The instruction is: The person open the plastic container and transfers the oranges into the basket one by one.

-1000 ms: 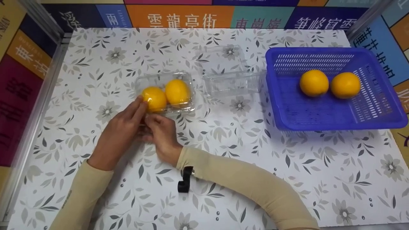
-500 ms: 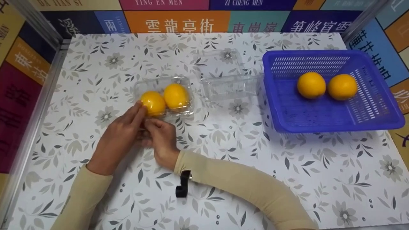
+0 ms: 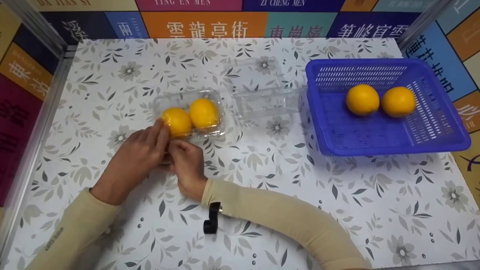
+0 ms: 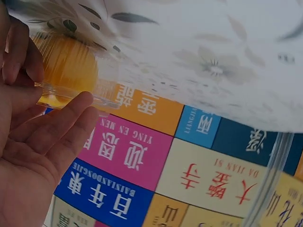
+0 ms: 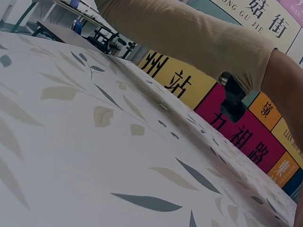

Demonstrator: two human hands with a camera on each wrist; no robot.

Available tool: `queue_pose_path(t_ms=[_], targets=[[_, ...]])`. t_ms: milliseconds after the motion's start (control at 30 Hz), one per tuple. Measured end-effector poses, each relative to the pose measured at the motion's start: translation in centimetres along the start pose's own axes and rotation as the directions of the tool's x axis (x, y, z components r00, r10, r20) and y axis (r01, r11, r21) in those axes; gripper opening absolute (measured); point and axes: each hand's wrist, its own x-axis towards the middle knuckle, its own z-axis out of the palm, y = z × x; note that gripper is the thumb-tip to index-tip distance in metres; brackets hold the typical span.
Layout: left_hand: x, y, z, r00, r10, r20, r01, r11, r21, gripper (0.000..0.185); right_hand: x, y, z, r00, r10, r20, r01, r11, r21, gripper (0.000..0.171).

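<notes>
A black clip point(image 3: 211, 222) is seen nearest, on the right sleeve. Beyond it, two hands meet at the near edge of a closed clear clamshell box point(image 3: 189, 114): the left hand point(image 3: 137, 157) pinches its rim with fingers resting on the lid, and the right hand point(image 3: 185, 165) pinches the same rim. Two oranges point(image 3: 190, 117) are held inside. The box sits left of centre on the floral counter point(image 3: 262, 180), with bare room on the near right. One empty open clamshell point(image 3: 264, 99) lies beyond. Two more oranges point(image 3: 380, 100) are held in a blue basket point(image 3: 375, 131) at the right. "YING EN MEN" point(image 3: 187, 3) and "ZI CHENG MEN" point(image 3: 294, 3) are printed on the far wall.
</notes>
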Motion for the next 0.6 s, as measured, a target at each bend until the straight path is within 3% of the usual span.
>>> queue_pose_path(t_ms=[200,467,600], targets=[[0.4,0.0,-0.5,0.998,0.032,0.045,-0.035,0.996,0.076,0.034,0.1,0.3,0.0,0.998,-0.061,-0.017,0.061,0.998,-0.029,0.018],[1.4,1.0,-1.0,0.996,-0.028,0.082,0.016,0.990,0.137,0.024,0.3,0.3,0.1,0.992,-0.113,-0.062,0.103,0.983,-0.150,0.017],[2.3,1.5,-1.1,0.994,-0.058,0.096,0.041,0.984,0.172,0.014,0.4,0.2,0.0,0.992,-0.108,-0.072,0.096,0.984,-0.148,0.018]])
